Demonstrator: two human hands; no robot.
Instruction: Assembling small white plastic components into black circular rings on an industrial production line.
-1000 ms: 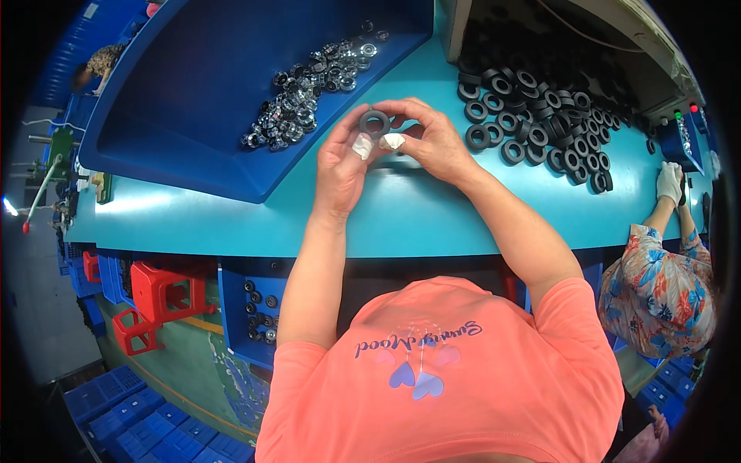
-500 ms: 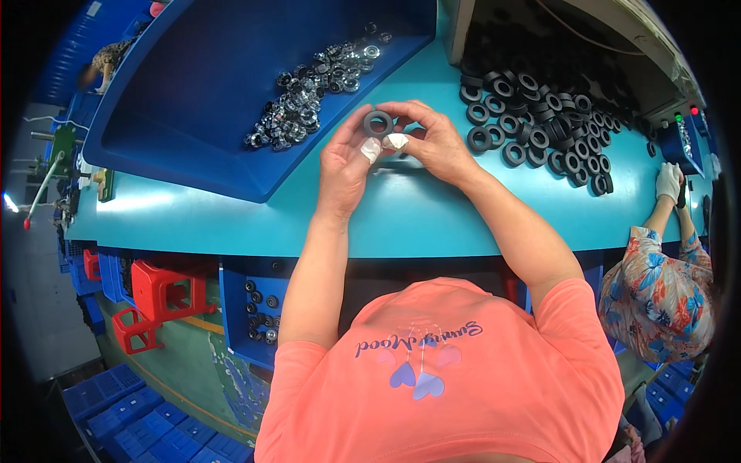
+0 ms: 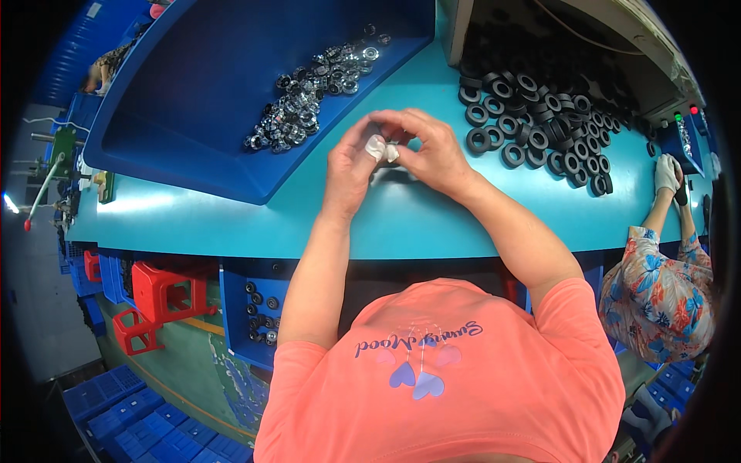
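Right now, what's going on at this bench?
A person in a coral shirt has the left hand and right hand together above the table, fingers curled in and white wraps on the thumbs. Whatever sits between the fingers is hidden. Ahead to the left, clear parts lie heaped in a blue tray; to the right, black rings are piled loose on the table. Further right, a co-worker wears a white glove.

Red stools (image 3: 147, 289) on green floor (image 3: 185, 363)

Black rings (image 3: 553, 126) in loose heap
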